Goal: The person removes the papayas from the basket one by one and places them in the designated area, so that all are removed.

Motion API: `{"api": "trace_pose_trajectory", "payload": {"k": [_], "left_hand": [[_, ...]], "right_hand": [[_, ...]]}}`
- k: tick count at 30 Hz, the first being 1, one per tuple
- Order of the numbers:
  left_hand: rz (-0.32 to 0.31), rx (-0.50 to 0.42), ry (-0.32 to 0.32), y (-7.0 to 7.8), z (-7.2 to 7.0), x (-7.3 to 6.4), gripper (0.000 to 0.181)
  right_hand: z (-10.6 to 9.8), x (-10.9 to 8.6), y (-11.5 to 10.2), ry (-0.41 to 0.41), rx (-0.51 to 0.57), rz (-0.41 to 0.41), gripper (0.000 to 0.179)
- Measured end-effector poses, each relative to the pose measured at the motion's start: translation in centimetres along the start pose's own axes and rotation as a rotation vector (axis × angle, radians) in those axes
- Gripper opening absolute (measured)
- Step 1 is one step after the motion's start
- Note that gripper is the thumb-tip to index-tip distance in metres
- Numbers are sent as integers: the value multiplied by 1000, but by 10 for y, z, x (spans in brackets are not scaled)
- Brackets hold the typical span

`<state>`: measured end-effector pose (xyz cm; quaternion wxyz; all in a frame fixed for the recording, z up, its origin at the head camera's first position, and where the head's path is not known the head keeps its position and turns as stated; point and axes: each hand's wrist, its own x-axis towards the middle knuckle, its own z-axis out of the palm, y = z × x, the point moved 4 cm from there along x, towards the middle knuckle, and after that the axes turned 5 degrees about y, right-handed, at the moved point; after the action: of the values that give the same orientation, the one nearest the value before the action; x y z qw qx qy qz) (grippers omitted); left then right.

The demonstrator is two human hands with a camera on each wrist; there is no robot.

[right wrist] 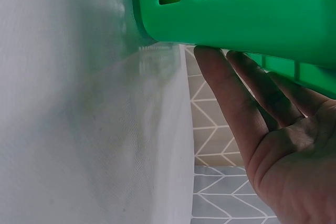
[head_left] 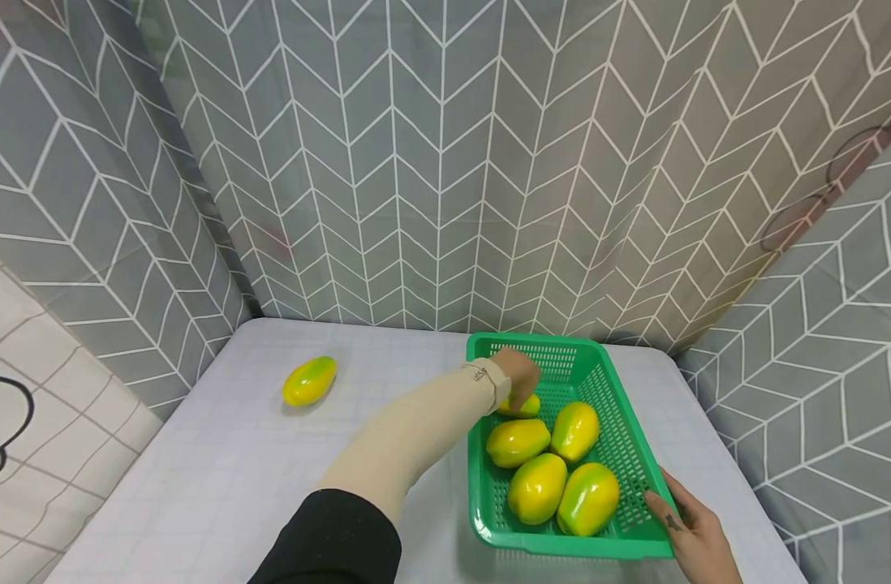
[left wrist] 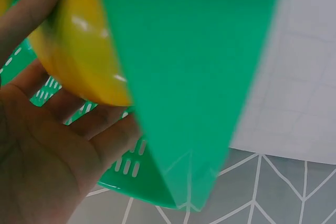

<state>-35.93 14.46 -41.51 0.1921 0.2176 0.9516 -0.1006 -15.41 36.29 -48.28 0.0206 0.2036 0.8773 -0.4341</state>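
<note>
A green plastic basket (head_left: pixel 635 438) holds several glossy yellow-green mangoes (head_left: pixel 536 488). My left hand (head_left: pixel 517 375) reaches over the basket's left side to a mango (left wrist: pixel 86 40) near its back left. In the left wrist view, the thumb lies over that mango and the other fingers curl under it, while the basket wall covers part of the fruit. At the front right corner, my right hand (head_left: pixel 697 531) holds the rim, thumb over the top and fingers (right wrist: pixel 231 95) against the outer wall.
Another mango (head_left: pixel 310 381) lies on the white-covered table (head_left: pixel 219 478), left of the basket. Grey curtains (head_left: pixel 416 162) with white chevron lines hang behind the table and at both sides.
</note>
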Motion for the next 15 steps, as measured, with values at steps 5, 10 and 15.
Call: {"api": "trace_pose_trajectory", "payload": {"k": [5, 10, 15], "left_hand": [[15, 1, -2, -3, 3, -1, 27], [46, 34, 14, -6, -1, -4, 38], [47, 57, 31, -7, -6, -4, 40]], "right_hand": [[0, 0, 0, 8, -9, -3, 84], [0, 0, 0, 9, -4, -3, 84], [0, 1, 1, 1, -2, -7, 83]]}}
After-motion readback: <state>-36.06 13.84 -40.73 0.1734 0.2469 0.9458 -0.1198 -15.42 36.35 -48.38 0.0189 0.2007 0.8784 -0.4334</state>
